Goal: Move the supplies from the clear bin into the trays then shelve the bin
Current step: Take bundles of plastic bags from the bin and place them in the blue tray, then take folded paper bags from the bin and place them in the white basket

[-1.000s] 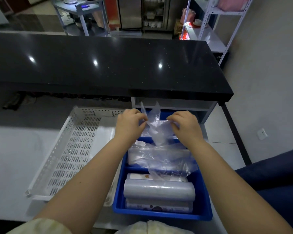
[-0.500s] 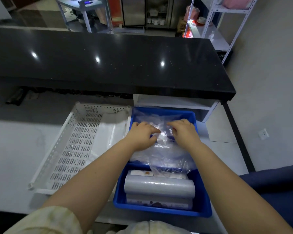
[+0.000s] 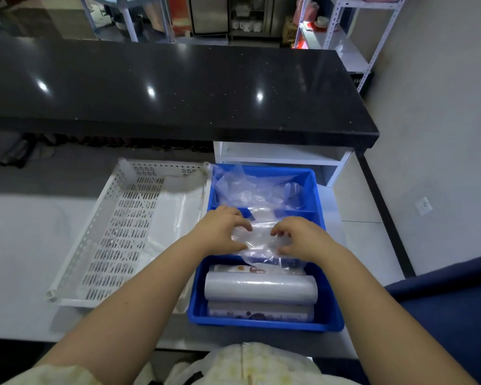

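A blue divided tray sits on the white counter in front of me. Its near compartment holds a clear film roll lying across two printed boxes. Crumpled clear plastic bags fill the middle and far compartments. My left hand and my right hand rest on the bags in the middle compartment, fingers curled into the plastic and pressing it down. A white perforated tray lies to the left, touching the blue one, with a thin plastic sheet inside. The clear bin is not in view.
A black glossy countertop runs across behind the trays, with a white open shelf under its right end. A blue padded seat is at the right. White metal shelving stands in the far right corner.
Both hands have come down from holding the plastic bag up above the tray and now press it flat into the middle compartment, nearer to me.
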Demonstrator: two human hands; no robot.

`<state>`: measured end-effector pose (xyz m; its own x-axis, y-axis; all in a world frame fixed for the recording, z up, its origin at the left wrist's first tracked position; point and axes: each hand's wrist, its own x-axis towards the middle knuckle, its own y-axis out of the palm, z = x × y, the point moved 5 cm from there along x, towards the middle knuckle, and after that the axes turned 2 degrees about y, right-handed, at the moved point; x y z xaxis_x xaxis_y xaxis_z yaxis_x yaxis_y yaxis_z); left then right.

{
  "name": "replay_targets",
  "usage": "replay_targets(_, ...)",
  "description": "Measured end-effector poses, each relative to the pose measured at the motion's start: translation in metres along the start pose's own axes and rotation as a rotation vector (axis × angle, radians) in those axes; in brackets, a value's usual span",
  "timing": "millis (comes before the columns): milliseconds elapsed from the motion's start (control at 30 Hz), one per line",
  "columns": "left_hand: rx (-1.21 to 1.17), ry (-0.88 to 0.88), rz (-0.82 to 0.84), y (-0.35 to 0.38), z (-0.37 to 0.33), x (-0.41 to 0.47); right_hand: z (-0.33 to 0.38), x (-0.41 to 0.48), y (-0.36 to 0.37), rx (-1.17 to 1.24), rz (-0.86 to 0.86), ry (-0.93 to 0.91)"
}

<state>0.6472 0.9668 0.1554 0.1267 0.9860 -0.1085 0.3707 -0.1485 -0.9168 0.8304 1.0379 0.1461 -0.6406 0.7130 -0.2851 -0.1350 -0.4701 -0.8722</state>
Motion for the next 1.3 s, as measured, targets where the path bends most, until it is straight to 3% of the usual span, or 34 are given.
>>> replay_targets(200, 0.176, -0.052, 0.039, 0.007, -0.004, 0.015, 0.002, 0.014, 0.008, -0.241, -0.118, 0.032)
replay_targets(433, 0.151, 0.025, -0.062, -0.002, -0.010, 0.008, 0.005, 0.009, 0.005, -0.091, -0.160, 0.040)
replay_targets(567, 0.111, 0.029, 0.079, 0.008, -0.014, 0.002, 0.000, -0.001, 0.005, -0.015, -0.058, 0.086)
replay_targets(700, 0.155, -0.037, 0.047, 0.009, -0.007, 0.002, 0.005, -0.003, 0.014, -0.022, 0.093, 0.038)
replay_targets(833, 0.120, -0.073, 0.003, -0.004, -0.007, 0.001, 0.021, 0.005, -0.003, -0.030, 0.039, 0.038)
replay_targets(1033, 0.211, -0.248, -0.259, -0.061, 0.014, -0.023, 0.100, 0.037, -0.043, -0.055, -0.269, -0.282)
replay_targets(1300, 0.251, -0.705, -0.518, -0.114, 0.087, -0.161, 0.250, 0.056, -0.020, -0.176, -0.287, -0.640)
